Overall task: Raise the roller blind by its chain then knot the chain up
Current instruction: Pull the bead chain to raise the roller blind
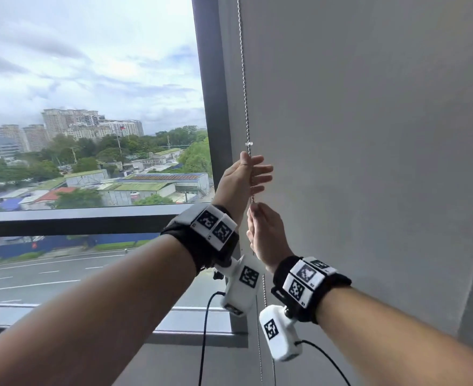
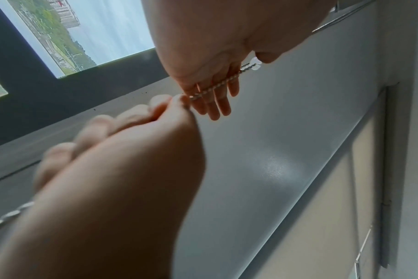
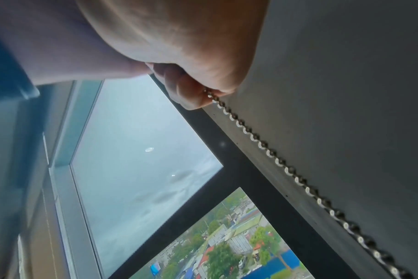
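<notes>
The grey roller blind (image 1: pixel 369 135) hangs down over the right side of the window. Its metal bead chain (image 1: pixel 243 79) runs along the blind's left edge and carries a clear connector (image 1: pixel 248 144). My left hand (image 1: pixel 240 179) is the upper one, just under the connector. Its fingers (image 2: pixel 217 102) are straight, and the chain (image 2: pixel 217 85) runs across them below the thumb. Directly below, my right hand (image 1: pixel 268 235) pinches the chain between thumb and curled fingers (image 3: pixel 191 98). From that pinch the chain (image 3: pixel 274 162) hangs on downward.
A dark vertical window frame (image 1: pixel 213 107) stands just left of the chain. A horizontal rail (image 1: pixel 76 218) crosses the glass, with the sill (image 1: pixel 201 321) below it. Black cables (image 1: pixel 204 344) hang from the wrist cameras under my forearms.
</notes>
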Demonstrator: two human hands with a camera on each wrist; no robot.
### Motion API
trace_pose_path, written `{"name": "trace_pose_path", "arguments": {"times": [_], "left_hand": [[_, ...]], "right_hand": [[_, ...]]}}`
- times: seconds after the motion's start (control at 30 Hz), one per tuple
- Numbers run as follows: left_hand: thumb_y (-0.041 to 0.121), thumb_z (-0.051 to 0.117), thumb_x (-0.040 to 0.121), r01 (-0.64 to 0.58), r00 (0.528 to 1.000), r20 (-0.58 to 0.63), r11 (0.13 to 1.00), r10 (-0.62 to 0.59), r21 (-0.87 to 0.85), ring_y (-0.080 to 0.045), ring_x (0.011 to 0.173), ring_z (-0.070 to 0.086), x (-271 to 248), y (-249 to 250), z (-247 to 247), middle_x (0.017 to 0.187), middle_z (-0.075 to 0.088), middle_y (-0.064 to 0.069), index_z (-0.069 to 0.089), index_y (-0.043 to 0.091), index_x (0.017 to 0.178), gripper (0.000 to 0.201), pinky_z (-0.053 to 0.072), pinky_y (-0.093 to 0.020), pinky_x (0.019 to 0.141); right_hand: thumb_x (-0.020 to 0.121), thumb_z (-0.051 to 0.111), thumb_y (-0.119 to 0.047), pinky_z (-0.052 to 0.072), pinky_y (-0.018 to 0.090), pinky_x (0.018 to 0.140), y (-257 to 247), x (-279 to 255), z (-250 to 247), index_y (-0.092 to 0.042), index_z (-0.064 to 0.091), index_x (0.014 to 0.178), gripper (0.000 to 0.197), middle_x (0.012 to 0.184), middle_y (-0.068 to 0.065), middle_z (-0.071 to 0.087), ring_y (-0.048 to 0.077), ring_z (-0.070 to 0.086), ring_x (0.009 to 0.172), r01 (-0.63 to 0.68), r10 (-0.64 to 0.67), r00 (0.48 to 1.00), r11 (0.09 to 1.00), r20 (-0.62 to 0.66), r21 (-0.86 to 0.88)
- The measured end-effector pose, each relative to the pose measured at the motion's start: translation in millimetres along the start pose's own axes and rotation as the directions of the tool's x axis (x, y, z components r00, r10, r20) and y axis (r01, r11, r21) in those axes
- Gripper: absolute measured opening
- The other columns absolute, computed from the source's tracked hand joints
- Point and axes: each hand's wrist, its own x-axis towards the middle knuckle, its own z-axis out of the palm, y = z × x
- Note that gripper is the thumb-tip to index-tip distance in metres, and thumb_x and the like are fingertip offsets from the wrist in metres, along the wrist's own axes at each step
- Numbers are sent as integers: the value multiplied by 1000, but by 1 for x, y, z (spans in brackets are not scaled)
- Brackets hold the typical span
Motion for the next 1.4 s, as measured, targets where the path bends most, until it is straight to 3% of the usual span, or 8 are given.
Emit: {"name": "trace_pose_path", "arguments": {"times": [0.27, 0.4, 0.53, 0.7, 0.87, 1.1, 1.27, 1.4], "left_hand": [[26, 33, 99, 9, 998, -56, 998, -13, -68, -8, 32, 25, -15, -11, 3, 38, 33, 9, 46, 13, 65, 39, 20, -15, 37], [3, 27, 90, 17, 994, -108, 1000, -18, -18, -8, 29, 24, -18, -16, -1, 35, 32, 8, 44, 18, 57, 40, 20, -12, 34], [-3, 29, 87, 11, 989, -147, 1000, -9, 7, -7, 27, 24, -26, -23, 0, 37, 31, 5, 44, 17, 53, 41, 20, -11, 33], [-4, 26, 85, 68, 990, -126, 996, -60, 57, -9, 28, 23, -50, -48, -7, 38, 30, 4, 40, 18, 52, 43, 18, -12, 34], [6, 36, 92, 180, 975, -156, 977, -161, 116, -9, 35, 27, -73, -84, -8, 47, 33, -1, 52, 12, 64, 33, 21, -14, 37], [8, 48, 66, 190, 980, -93, 970, -177, 150, -8, 31, 21, -105, -90, -4, 28, 33, 7, 49, 13, 31, 35, 15, -16, 38], [8, 54, 61, 264, 964, -31, 960, -262, 98, -11, 40, 36, -114, -114, -10, 43, 45, 3, 60, 19, 42, 22, 26, -19, 40], [6, 58, 67, 280, 958, -58, 960, -280, 1, -23, 73, 62, -93, -110, -23, 80, 70, -10, 68, 4, 94, 29, 51, -28, 66]], "right_hand": [[102, 39, -12, 21, 30, 48, 23, -30, -12, -18, 37, 64, 39, 54, -4, 31, 7, 26, 47, -43, 46, 997, 997, 63, -56], [94, 42, -20, 34, 24, 44, 16, -24, -14, -19, 52, 59, 36, 50, 3, 45, 13, 40, 41, -7, 23, 990, 993, 139, -118], [80, 38, -31, 52, 40, 66, -14, 7, -16, -7, 61, 76, 33, 67, 9, 61, 23, 58, 66, 76, -63, 993, 988, 97, -134], [88, 36, -27, 55, 36, 66, -84, 45, -7, -13, 65, 97, 33, 77, 11, 67, 24, 67, 76, 195, -191, 981, 975, 43, -106], [100, 37, -22, 53, 33, 56, -129, 70, 11, -6, 59, 109, 28, 78, 9, 62, 24, 63, 65, 221, -219, 972, 975, 82, -16], [100, 39, -31, 31, 24, 45, -133, 81, 30, -21, 59, 78, 31, 57, -7, 45, 9, 36, 44, 204, -205, 978, 978, -44, -39], [91, 37, -40, 27, 29, 55, -97, 76, 24, -29, 47, 56, 38, 46, -14, 39, 13, 34, 49, 271, -283, 956, 953, -80, -136], [89, 36, -45, 26, 29, 56, -72, 65, 14, -33, 48, 57, 37, 43, -15, 39, 13, 32, 50, 276, -291, 953, 948, -80, -157]]}}
